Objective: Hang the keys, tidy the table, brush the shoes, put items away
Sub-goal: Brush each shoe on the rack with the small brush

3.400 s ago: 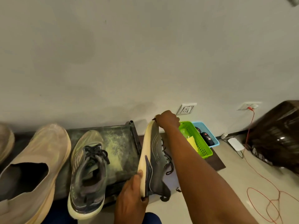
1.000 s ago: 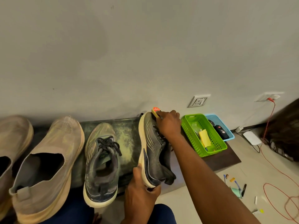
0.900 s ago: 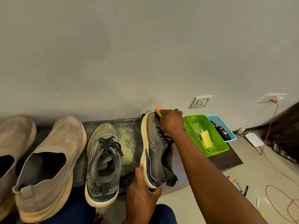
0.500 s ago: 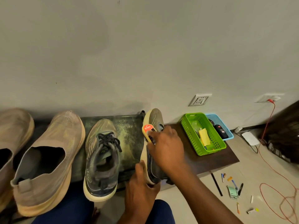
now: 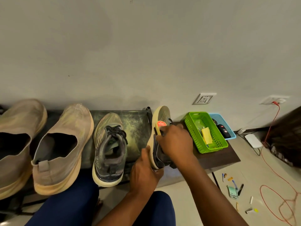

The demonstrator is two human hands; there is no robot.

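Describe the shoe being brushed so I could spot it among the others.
Along the wall runs a low dark shoe rack holding a row of shoes. At its right end, beside the green basket, one grey lace-up shoe is the only one tipped on its side, gripped by both hands.

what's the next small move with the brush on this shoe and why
Probably draw the brush down the shoe toward the heel. The right hand grips it against the shoe's side near mid-length, the left hand steadies the heel, and the shoe is tipped on edge, so that side is exposed.
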